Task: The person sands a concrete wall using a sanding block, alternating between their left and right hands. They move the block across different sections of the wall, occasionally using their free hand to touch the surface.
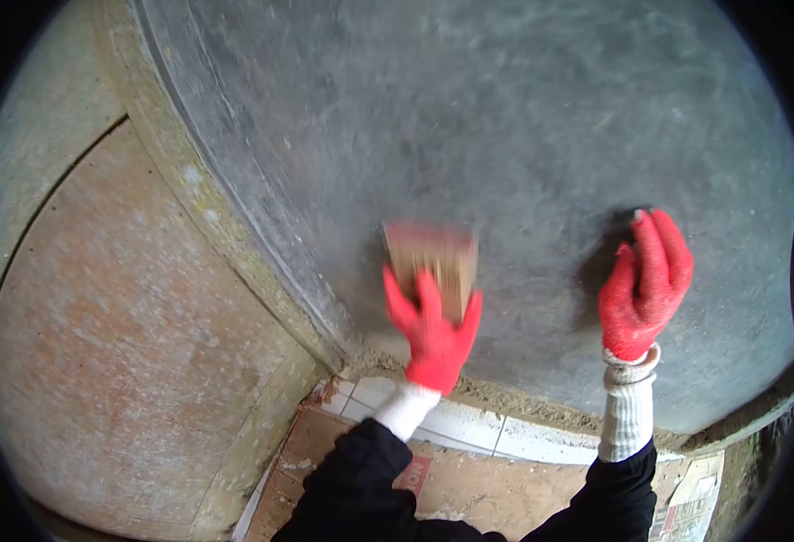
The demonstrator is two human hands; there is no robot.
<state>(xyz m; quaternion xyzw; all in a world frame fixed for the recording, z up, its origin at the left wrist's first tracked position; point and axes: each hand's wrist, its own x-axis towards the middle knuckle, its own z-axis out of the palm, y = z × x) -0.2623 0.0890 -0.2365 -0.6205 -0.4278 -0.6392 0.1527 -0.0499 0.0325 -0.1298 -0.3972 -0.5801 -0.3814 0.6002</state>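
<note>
My left hand (435,339), in a red-coated work glove with a white cuff, grips a flat tan block (447,262). The block has a reddish far edge and dark lines on its face, and it is blurred by motion. It lies against the smooth grey cement surface (523,135). Off to the right, my right hand (645,294) wears a matching red glove. Its fingers are slightly bent and the thumb stands apart, with no tool showing in it. A pale spot shows at one fingertip, and the hand casts a shadow on the cement.
A raised border (234,226) runs along the left of the cement, beside a worn brownish panel (135,334). White tiles (456,425) and rough mortar edge the near side. Brown cardboard (478,483) and a printed paper (691,497) lie close to my arms.
</note>
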